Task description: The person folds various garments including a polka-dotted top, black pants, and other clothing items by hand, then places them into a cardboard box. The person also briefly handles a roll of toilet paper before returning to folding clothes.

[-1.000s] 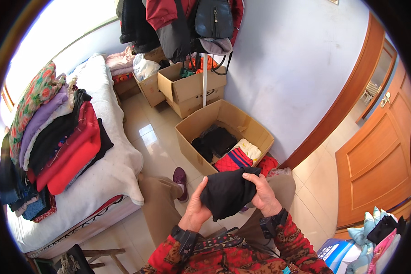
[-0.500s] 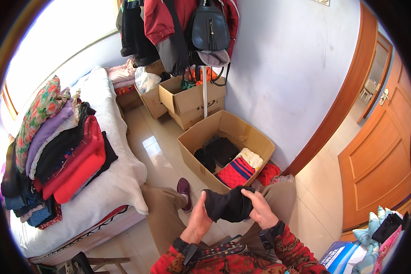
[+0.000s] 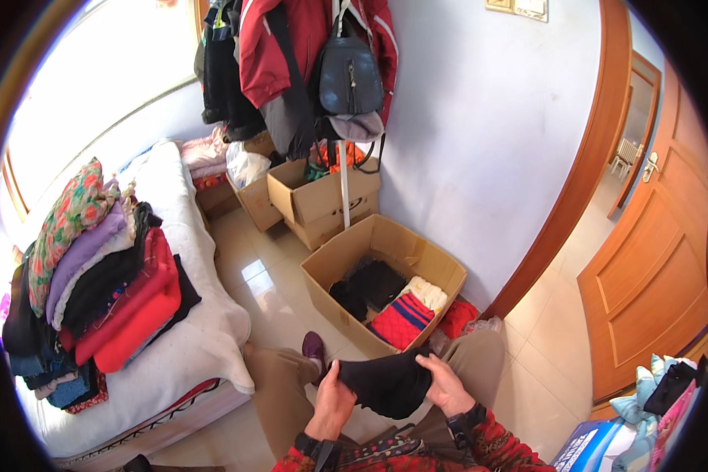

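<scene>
A piece of black cloth (image 3: 387,384), perhaps a small garment, is stretched between my hands above my lap. My left hand (image 3: 332,403) pinches its left end, thumb on top. At the other end, the fingers and thumb of my right hand (image 3: 447,387) grip the cloth. Just beyond my hands stands an open cardboard box (image 3: 426,250) on the floor. Inside it lie folded black clothes (image 3: 376,282), a red knit piece with dark stripes (image 3: 401,321) and a cream-white cloth (image 3: 426,294).
On the left, a bed (image 3: 220,330) carries a tall pile of folded clothes (image 3: 126,291). More cardboard boxes (image 3: 338,197) stand below a rack of hanging jackets (image 3: 279,59) and a dark backpack (image 3: 352,75). A wooden door (image 3: 645,275) stands ajar at right, with cloths (image 3: 645,417) near it.
The black cloth, bunched before, is now spread wider and flatter between my hands, its lower edge hanging down. My hands have moved slightly lower in the view, which has tilted upward.
</scene>
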Demonstrator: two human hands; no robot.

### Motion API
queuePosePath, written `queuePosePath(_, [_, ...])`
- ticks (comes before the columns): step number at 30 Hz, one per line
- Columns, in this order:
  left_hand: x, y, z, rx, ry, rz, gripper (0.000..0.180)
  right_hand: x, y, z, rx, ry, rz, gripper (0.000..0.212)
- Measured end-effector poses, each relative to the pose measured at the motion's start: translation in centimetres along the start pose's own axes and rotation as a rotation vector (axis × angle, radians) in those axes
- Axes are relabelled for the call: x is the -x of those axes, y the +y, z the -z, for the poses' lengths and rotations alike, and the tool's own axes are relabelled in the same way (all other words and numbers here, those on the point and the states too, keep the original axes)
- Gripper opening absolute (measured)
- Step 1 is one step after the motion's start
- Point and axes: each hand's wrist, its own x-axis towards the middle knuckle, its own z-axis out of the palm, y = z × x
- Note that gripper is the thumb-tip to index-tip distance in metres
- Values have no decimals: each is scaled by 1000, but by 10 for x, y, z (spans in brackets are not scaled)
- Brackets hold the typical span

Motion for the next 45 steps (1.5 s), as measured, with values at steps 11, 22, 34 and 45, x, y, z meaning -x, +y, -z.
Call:
queuePosePath(11, [10, -13, -1, -107, 152, 15, 27, -6, 15, 27, -126, 25, -301, 30])
queuePosePath(22, [25, 9, -19, -162, 40, -171, 19, 3, 7, 21, -73, -22, -362, 27])
queuePosePath(34, [30, 27, -17, -442, 214, -463, 31, 10, -18, -7, 328, 32, 133, 21])
queuePosePath(45, [9, 91, -66, -603, 125, -574, 24, 5, -85, -84, 561, -78, 402, 17])
